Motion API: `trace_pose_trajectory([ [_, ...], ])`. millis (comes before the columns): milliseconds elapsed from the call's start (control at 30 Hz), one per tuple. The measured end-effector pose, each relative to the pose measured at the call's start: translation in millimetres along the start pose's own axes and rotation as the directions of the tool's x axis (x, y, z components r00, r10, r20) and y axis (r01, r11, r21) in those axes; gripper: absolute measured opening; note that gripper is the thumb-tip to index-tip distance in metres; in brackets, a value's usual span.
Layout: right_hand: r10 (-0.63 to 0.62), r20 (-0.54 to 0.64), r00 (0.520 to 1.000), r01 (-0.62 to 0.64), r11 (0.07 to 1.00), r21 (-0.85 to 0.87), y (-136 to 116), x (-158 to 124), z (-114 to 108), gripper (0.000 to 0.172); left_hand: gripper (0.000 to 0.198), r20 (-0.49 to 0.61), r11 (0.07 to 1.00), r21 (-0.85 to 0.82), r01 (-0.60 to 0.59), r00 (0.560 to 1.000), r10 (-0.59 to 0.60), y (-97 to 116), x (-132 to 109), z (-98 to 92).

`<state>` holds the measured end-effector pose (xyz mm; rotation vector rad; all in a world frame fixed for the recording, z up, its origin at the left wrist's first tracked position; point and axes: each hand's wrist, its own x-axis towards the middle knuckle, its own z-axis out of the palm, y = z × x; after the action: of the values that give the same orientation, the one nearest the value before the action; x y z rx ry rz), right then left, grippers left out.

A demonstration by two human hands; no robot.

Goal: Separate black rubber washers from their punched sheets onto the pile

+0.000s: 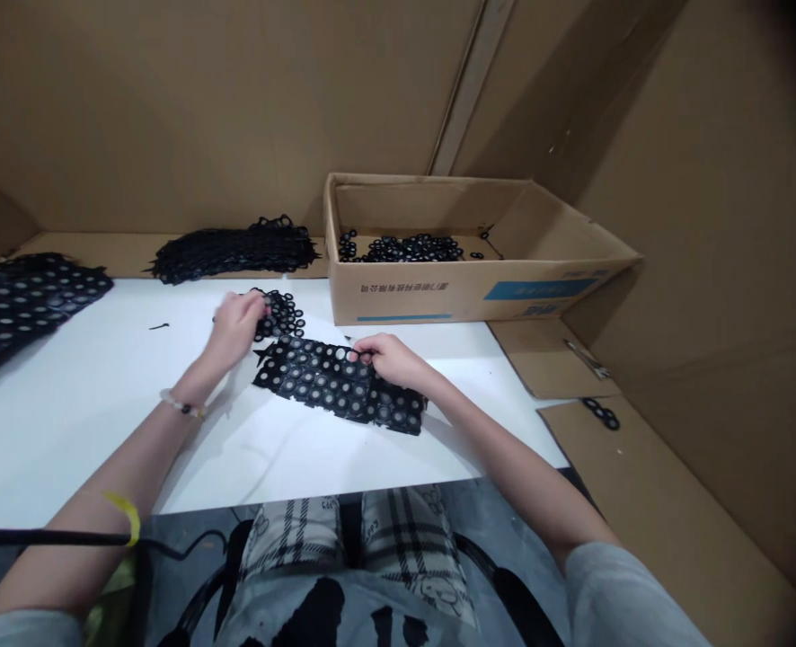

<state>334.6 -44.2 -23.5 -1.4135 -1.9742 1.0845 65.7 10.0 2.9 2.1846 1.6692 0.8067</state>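
Observation:
A black rubber-like sheet (323, 385) with rows of round holes lies slightly slanted on the white tabletop. My right hand (393, 361) is closed at its upper edge, thumb and forefinger pinching the black material there. Just beyond the sheet's left end is a small heap of black rings (283, 316). Against the left side of that heap, my left hand (234, 325) has its fingers curled together. Whatever those fingers hold, if anything, is hidden.
Behind stands an open cardboard box (411, 292) with many black rings inside. A stack of black sheets (233, 252) lies at the back, and more holed sheets (27, 305) at far left. On the right cardboard are tweezers (587, 359) and a black ring piece (601, 413).

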Motion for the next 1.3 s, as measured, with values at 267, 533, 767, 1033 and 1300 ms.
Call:
trace_pose_trajectory([
  [267,0.092,0.170,0.981,-0.115,0.985,0.131,-12.6,-1.3,-12.2,0.035,0.038,-0.081,0.915,0.403,-0.015,0.995,0.052,-12.8,-2.0,2.1],
  [533,-0.017,0.171,0.985,0.004,0.997,0.078,-12.7,-1.2,-8.5,0.024,0.022,0.173,0.946,0.225,-0.235,0.965,0.199,-7.2,3.7,-10.1],
  [767,-0.222,0.392,0.893,0.197,0.975,0.105,-8.7,-3.7,-23.8,0.031,0.021,0.282,0.965,0.235,-0.114,0.958,0.044,-13.4,4.1,-16.0],
  [1033,-0.160,0.340,0.927,0.195,0.978,-0.071,-14.1,-8.7,-18.6,0.031,0.021,0.266,0.957,0.228,-0.181,0.957,0.117,-9.0,-3.8,7.1],
  [1300,-0.213,0.195,0.957,0.237,0.966,-0.108,-14.8,-5.9,3.0,0.019,0.032,0.177,0.961,-0.061,-0.269,0.945,0.276,18.7,-14.2,7.9],
])
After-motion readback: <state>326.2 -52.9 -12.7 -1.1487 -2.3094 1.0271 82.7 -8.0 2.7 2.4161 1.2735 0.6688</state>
